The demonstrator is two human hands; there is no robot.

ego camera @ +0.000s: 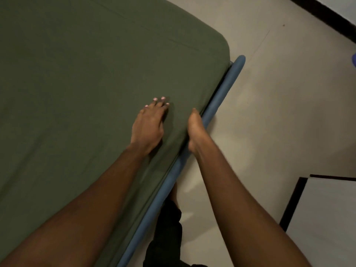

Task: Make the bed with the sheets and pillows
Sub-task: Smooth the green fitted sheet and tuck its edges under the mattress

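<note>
On green sheet (77, 74), left hand (147, 128) flat, holding nothing, right hand (194, 130) just beside it at the edge against blue rail (229, 81), fingers hidden, hold unclear

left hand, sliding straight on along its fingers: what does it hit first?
Nothing in the way as far as shown: the left hand lies flat on the green sheet, with only bare sheet ahead up to its far edge, then floor.

The green sheet (81, 74) is seen as matt woven cloth, smooth with faint creases; the blue bed rail (212, 110) appears smooth and dull-painted; the pale floor (279, 112) is seen smooth with slight sheen
</note>
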